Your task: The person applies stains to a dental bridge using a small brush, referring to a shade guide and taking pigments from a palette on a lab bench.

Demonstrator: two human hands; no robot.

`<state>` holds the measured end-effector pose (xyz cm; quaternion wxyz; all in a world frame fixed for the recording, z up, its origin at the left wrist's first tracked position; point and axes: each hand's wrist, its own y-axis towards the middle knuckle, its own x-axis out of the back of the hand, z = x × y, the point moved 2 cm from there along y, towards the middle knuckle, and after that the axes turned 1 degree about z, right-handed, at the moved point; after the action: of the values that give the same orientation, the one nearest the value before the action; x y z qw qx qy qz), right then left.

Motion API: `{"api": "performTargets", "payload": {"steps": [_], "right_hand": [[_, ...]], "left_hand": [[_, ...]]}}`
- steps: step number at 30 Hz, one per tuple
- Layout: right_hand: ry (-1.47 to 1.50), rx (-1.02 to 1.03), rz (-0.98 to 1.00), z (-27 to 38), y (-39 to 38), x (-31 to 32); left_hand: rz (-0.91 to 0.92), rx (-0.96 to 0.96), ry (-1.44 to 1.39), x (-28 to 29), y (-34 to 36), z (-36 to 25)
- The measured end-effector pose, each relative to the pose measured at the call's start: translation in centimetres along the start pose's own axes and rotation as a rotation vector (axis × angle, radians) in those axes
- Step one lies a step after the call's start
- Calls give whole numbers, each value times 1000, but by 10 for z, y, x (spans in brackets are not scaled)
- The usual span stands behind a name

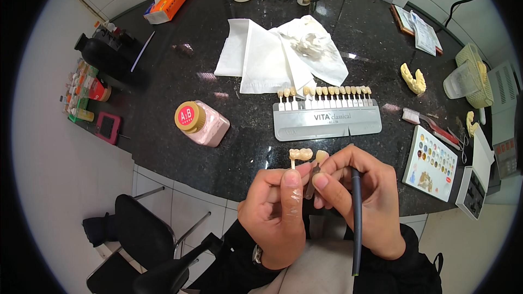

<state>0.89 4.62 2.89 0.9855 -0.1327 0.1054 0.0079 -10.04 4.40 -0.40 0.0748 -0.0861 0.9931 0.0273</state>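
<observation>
My left hand (277, 215) pinches a short pale stick with thumb and fingers. On its top sits a cream-coloured dental bridge (300, 154) of joined tooth crowns. Right beside the bridge, a single tooth-shaped shade tab (321, 157) stands upright on its holder, gripped between the thumb and fingers of my right hand (368, 198). That same hand also carries a slim dark-handled tool (357, 228), its tip pointing up past the fingers. Just beyond my hands lies a grey shade guide (327, 121) with a row of tooth tabs; one place in the row is vacant.
Left of the guide is a pink powder jar (210, 130) with a gold lid. Stained white tissues (261, 57) lie behind it. At right are a paint palette (430, 163), a toothbrush (430, 125) and a yellow dental model (413, 80). A black chair (144, 223) stands lower left.
</observation>
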Motion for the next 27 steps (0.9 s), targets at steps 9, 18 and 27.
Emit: {"api": "performTargets", "payload": {"steps": [9, 18, 27], "right_hand": [[-12, -1, -64, 3, -4, 0], [-809, 105, -250, 4, -10, 36], [-715, 234, -439, 16, -24, 47]], "left_hand": [[51, 42, -160, -4, 1, -7], [104, -16, -204, -7, 0, -2], [154, -63, -104, -12, -6, -6]]}}
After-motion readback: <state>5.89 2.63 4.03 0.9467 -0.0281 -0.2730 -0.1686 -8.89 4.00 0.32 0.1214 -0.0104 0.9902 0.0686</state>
